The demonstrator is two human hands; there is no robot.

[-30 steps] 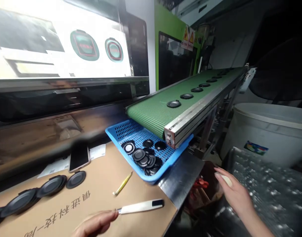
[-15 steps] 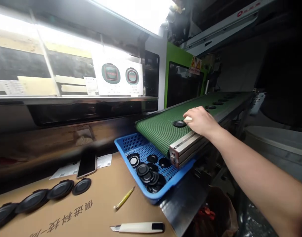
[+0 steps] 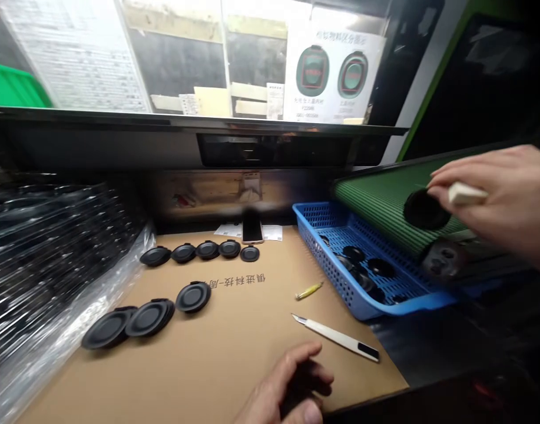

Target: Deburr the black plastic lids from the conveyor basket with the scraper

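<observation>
- A black round plastic disc [image 3: 426, 209] is pinched at its edge by the right hand [image 3: 494, 200], whose fingers are closed on it, just over the end of the green ribbed conveyor belt [image 3: 375, 197].
- A blue perforated plastic basket [image 3: 402, 303] holding more dark discs is seen below and left of that hand.
- The left hand [image 3: 287, 391] is rested on the brown cardboard sheet [image 3: 234, 341] with its fingers loosely curled; whether anything is held cannot be told.
- A white utility knife [image 3: 335, 337] is laid just beyond its fingertips, apart from them.

So the cardboard [image 3: 234, 344] sits in the middle, lids [image 3: 199, 250] lined up on it, phone [image 3: 252, 227] behind them, knife [image 3: 335, 337] nearer me, basket [image 3: 327, 259] to the right, tucked under the belt [image 3: 375, 197] end.
</observation>
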